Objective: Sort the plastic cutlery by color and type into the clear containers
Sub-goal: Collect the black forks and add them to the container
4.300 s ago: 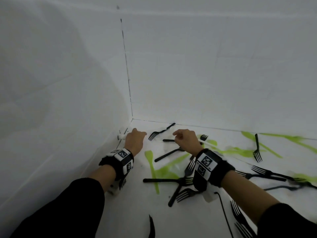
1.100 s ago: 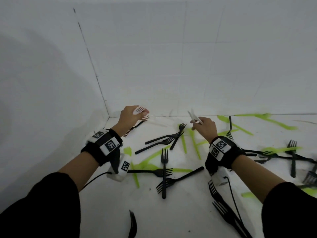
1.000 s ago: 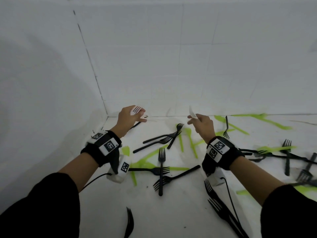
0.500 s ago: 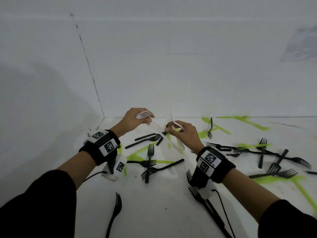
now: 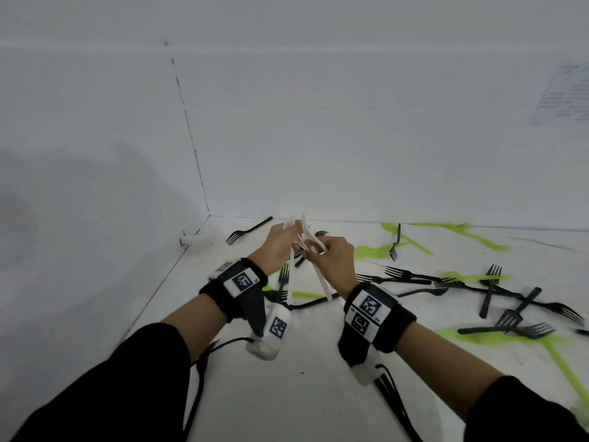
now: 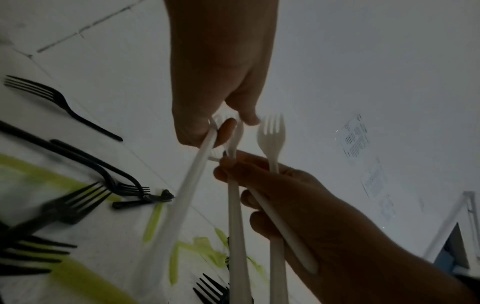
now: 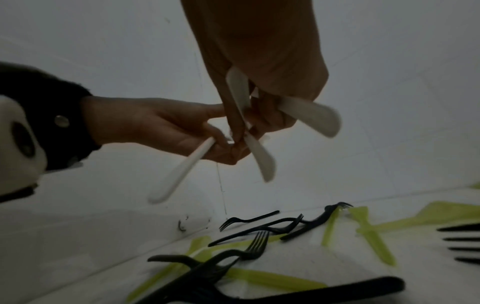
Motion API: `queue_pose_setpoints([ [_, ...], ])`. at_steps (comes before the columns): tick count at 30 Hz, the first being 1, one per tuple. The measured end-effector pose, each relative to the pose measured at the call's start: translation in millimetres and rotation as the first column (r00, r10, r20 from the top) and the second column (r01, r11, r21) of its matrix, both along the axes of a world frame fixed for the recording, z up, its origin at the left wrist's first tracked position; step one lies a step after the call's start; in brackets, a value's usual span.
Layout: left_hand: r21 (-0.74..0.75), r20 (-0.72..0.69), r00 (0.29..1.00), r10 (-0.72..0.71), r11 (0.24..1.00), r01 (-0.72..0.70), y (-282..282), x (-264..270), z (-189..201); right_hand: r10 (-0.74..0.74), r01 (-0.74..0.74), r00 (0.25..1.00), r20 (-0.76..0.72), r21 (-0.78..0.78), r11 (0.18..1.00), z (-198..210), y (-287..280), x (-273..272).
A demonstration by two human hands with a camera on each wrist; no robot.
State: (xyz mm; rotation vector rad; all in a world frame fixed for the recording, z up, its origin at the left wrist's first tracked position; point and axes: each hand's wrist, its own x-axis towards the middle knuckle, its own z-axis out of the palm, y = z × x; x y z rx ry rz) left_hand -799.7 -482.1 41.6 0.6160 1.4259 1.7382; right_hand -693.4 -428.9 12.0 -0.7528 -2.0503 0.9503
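Both hands meet over the floor, sharing white forks.

The left hand (image 5: 279, 247) pinches one white fork (image 6: 182, 195) near its head; the right hand (image 5: 333, 261) clutches more. Black forks (image 5: 411, 277) and green knives (image 5: 478, 338) lie scattered below.

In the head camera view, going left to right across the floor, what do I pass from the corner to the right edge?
Lone black fork by the corner → left hand → white forks held between the hands → right hand → black fork lying on green cutlery → crossed pile of black forks.
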Motion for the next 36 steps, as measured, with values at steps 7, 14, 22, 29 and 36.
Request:
queue_pose_setpoints([
  [7, 0.039, 0.153, 0.984, 0.086, 0.995, -0.093, -8.2, -0.8, -2.3, 0.002, -0.024, 0.986, -0.168, -0.129, 0.991, -9.6, 1.6, 3.1],
  [14, 0.013, 0.046, 0.995, 0.093, 0.996, -0.093, -9.4, -2.0, 2.2, 0.182, -0.228, 0.964, -0.193, -0.254, 0.940, 2.1, -8.9, 5.9],
  [22, -0.013, -0.006, 0.984, 0.175, 0.984, -0.175, -16.9, -3.4, 0.4, 0.060, -0.102, 0.982, -0.181, -0.234, 0.967, 10.3, -18.3, 8.7],
  [29, 0.029, 0.084, 0.993, 0.078, 0.996, -0.081, -26.1, 2.9, 3.7, 0.104, -0.131, 0.987, -0.126, -0.234, 0.963, 16.2, -28.7, -4.0],
  [36, 0.084, 0.132, 0.989, 0.073, 0.993, -0.084, -38.4, 0.4, -0.6, 0.095, -0.162, 0.974, -0.204, -0.340, 0.926, 3.3, -40.9, -16.7],
])
